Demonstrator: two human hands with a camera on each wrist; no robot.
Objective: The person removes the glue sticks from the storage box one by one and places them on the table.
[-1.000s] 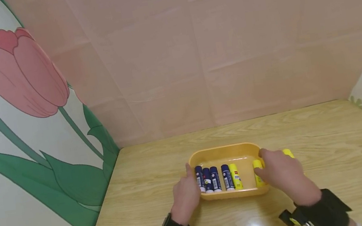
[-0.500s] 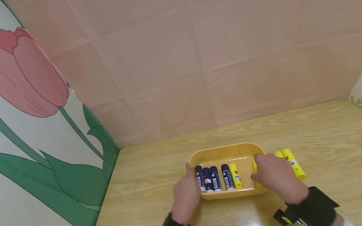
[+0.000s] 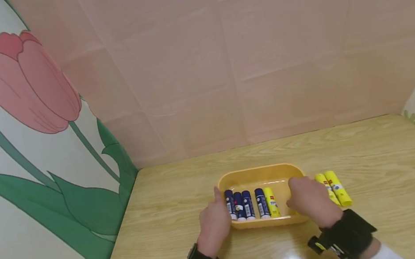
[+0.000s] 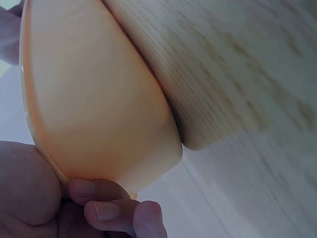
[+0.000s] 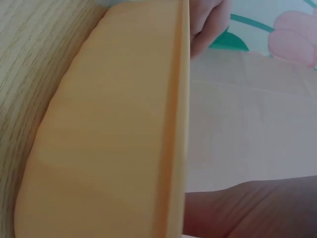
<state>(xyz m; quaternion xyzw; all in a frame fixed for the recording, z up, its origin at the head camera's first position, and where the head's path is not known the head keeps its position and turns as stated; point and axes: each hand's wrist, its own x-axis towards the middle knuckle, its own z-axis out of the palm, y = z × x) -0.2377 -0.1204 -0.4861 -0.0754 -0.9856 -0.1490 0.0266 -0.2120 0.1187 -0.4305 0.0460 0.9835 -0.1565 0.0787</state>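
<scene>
A yellow plastic tray (image 3: 270, 223) sits on the wooden table with several navy glue sticks (image 3: 248, 205) standing in a row along its left part. Beside them is one yellow glue stick (image 3: 271, 202). My left hand (image 3: 214, 220) grips the tray's left end; in the left wrist view its curled fingers (image 4: 106, 210) lie at the rim. Reaching in over the right end, my right hand (image 3: 312, 199) has curled fingers and holds a yellow glue stick, which the hand hides. The right wrist view mostly shows the tray's outer wall (image 5: 104, 129).
Two yellow glue sticks (image 3: 338, 188) lie side by side on the table (image 3: 394, 191) just right of the tray. Behind the table rises a pinkish covered wall (image 3: 255, 73). A tulip-printed panel (image 3: 36, 88) borders the left side.
My right hand has moved left, deeper into the tray, and now covers the yellow glue stick seen at its fingers. The two yellow sticks outside have come into view. My left hand stays put.
</scene>
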